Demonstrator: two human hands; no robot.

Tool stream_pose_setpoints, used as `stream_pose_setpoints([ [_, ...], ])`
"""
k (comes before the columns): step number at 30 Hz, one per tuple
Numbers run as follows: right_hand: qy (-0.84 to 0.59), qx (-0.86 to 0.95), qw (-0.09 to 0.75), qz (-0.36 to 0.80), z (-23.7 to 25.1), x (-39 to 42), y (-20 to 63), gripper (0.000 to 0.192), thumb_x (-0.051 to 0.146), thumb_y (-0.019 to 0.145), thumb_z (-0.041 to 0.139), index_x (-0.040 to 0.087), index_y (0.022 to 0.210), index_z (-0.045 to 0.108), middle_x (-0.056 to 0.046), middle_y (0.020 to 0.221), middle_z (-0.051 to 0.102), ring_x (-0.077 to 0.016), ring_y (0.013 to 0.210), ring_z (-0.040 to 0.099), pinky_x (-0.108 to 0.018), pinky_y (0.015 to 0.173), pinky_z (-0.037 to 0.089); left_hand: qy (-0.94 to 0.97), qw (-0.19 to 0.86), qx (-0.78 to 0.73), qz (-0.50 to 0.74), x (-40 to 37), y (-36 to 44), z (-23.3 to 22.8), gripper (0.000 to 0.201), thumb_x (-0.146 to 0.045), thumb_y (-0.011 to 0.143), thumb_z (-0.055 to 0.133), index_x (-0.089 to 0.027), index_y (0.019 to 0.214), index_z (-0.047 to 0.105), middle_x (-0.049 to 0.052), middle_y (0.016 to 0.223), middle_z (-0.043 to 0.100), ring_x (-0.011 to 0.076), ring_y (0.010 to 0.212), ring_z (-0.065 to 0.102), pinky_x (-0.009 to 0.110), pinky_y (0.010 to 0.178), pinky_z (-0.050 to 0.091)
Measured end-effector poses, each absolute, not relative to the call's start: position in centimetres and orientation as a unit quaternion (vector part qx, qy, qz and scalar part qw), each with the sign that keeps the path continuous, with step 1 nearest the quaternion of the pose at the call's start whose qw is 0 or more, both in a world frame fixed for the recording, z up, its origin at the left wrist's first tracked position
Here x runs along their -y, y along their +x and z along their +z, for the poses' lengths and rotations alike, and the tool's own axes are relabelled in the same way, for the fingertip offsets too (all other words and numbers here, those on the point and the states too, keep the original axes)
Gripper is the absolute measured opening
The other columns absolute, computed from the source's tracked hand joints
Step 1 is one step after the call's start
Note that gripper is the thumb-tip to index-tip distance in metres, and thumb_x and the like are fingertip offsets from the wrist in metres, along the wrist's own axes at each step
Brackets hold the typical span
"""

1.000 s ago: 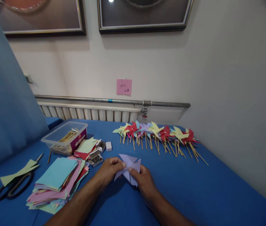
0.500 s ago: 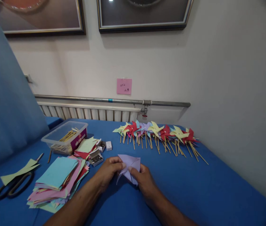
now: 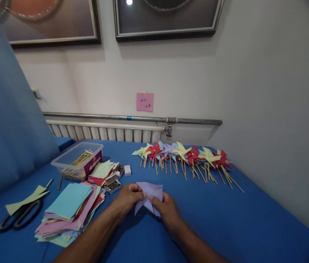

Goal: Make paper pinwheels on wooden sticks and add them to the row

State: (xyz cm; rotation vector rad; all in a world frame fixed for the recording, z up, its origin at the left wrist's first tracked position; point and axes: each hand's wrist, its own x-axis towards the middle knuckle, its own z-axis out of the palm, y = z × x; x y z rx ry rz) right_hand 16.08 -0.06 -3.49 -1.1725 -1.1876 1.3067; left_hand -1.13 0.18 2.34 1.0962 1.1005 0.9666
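Note:
A purple paper pinwheel, with cut flaps folded toward its middle, is held between both hands above the blue table cover. My left hand pinches its left side, thumb on top near the centre. On the lower right side, my right hand grips it with the thumb pressing on the folded paper. The fingers underneath are partly hidden by the sheet. Just left of my left hand sit small open boxes of metal pins and a small closed white box.
Finished pinwheels on sticks lie in a row at the back right. Left are a stack of coloured paper, scissors under a green strip, and a plastic tub of sticks. A radiator stands behind the table.
Both hands keep their hold on the purple pinwheel, with the left thumb shifted very slightly toward its centre. The whole view has moved a little.

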Motion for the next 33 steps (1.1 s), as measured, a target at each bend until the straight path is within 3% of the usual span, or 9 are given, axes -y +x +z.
stream_pose_setpoints([
  [18,-0.464,0.504,0.477,0.550,-2.90,0.03,15.88,0.037,0.046,0.071,0.080,0.013,0.089,0.081,-0.004,0.072,0.074,-0.0182,0.062,0.060,-0.027,0.058,0.044,0.482,0.657,-0.404,0.416,0.47,-0.55,3.01,0.028,-0.030,0.055,0.084,-0.010,0.074,0.078,0.007,0.066,0.075,0.0172,0.060,0.063,0.028,0.066,0.048],
  [27,-0.424,0.498,0.493,0.574,-2.69,0.19,15.81,0.042,0.049,0.072,0.081,0.015,0.097,0.082,-0.006,0.078,0.078,-0.0231,0.072,0.067,-0.031,0.067,0.052,0.487,0.652,-0.401,0.421,0.46,-0.42,2.66,0.024,-0.027,0.056,0.080,-0.009,0.072,0.079,0.006,0.062,0.073,0.0153,0.055,0.060,0.026,0.062,0.046],
  [33,-0.425,0.498,0.491,0.575,-2.96,0.04,15.86,0.045,0.053,0.073,0.079,0.015,0.097,0.081,-0.007,0.081,0.078,-0.0226,0.071,0.066,-0.031,0.065,0.049,0.490,0.646,-0.408,0.420,0.52,-0.41,2.83,0.022,-0.026,0.057,0.075,-0.009,0.071,0.078,0.005,0.062,0.071,0.0141,0.056,0.058,0.025,0.060,0.043],
])
